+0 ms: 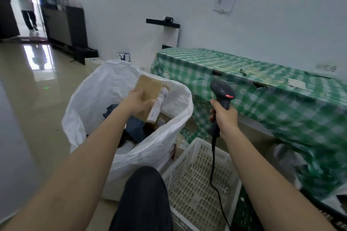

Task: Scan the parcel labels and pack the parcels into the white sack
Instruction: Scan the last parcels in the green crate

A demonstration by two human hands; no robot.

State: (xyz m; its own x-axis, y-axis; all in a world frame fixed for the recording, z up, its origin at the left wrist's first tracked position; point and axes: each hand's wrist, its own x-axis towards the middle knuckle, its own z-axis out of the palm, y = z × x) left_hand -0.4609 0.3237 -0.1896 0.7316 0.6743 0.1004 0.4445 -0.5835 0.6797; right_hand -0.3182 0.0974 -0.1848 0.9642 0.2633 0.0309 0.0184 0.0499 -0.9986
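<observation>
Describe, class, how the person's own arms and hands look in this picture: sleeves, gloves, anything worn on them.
Both forearms are bare as far up as the picture shows; no sleeve is visible. The left hand and the right hand wear no gloves, and no watch, ring or band shows on either wrist. A knee in dark trousers shows between the arms.
</observation>
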